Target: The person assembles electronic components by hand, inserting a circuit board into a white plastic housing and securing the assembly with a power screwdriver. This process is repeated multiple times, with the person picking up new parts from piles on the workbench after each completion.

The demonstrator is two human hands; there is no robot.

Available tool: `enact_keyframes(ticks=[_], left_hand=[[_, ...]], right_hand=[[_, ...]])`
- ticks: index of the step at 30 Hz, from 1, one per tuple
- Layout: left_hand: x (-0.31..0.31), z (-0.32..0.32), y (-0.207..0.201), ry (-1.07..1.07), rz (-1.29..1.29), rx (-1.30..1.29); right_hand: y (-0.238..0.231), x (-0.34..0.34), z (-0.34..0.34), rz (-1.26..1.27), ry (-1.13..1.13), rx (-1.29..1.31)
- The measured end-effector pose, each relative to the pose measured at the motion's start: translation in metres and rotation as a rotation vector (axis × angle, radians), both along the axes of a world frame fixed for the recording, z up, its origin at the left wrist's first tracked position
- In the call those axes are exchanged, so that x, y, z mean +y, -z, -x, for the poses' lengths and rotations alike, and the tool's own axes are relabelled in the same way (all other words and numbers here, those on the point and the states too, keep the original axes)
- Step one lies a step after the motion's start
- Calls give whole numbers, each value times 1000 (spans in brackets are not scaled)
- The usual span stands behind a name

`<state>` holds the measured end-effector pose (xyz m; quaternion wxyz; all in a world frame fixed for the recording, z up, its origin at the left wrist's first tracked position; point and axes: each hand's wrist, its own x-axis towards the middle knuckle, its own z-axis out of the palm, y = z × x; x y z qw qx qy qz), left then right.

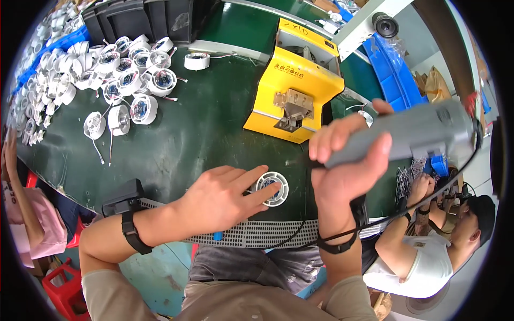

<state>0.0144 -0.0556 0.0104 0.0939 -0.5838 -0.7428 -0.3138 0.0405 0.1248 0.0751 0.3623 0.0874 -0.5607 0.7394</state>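
Observation:
On the green work surface in front of me lies a round white plastic housing with a dark circuit board inside. My left hand grips it from the left, its fingers bent over the rim and one fingertip across the middle. Above and right of the housing, my right hand is wrapped around a grey electric screwdriver, slightly blurred. The tool is tilted sideways, its cord end to the right and its narrow end to the left, apart from the housing. The bit cannot be made out.
A yellow screw feeder stands beyond the housing. At the far left is a pile of white housings with wires, before a black crate. A black cord runs past my right wrist. Co-workers sit at both sides.

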Motion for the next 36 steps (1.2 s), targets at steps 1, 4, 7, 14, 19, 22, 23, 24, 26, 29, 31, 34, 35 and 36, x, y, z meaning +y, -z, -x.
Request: enact_keyframes(ticks=[1,4,7,14,19,22,23,24,26,29,31,34,35,36], left_hand=[[1,1,1,-1,-2,-5],[0,3,4,22,-20,-50],[-1,2,4,16,-19,-55],[0,-1,5,-2,-43,-45],[-1,0,5,-3,-42,-50],[-3,1,5,-4,-50,-53],[-4,1,5,-4,-58,-56],[-3,0,4,-5,-55,-55],[-2,0,3,-2,-70,-50],[3,2,2,28,-98,-44],[5,2,1,56,-99,-43],[-9,3,2,66,-100,-94],[-16,4,0,-1,-68,-83],[-25,4,-5,-83,-37,-69]], right_hand=[[-1,-3,-10,-23,6,-35],[-5,-11,-34,35,-63,-117],[1,-19,-38,-66,-12,-105],[9,-20,-38,-118,-41,-154],[10,-24,-38,3,-81,-147],[14,-25,-37,-148,-96,-146],[15,-26,-37,-151,-97,-146],[15,-25,-38,-179,-156,-137],[16,-24,-39,-204,-214,-123],[21,-27,-40,-156,-193,-139],[22,-23,-42,-159,-200,-93],[12,-18,-45,-143,-164,-15],[8,-11,-47,-132,-57,31],[3,-6,-48,-119,35,81]])
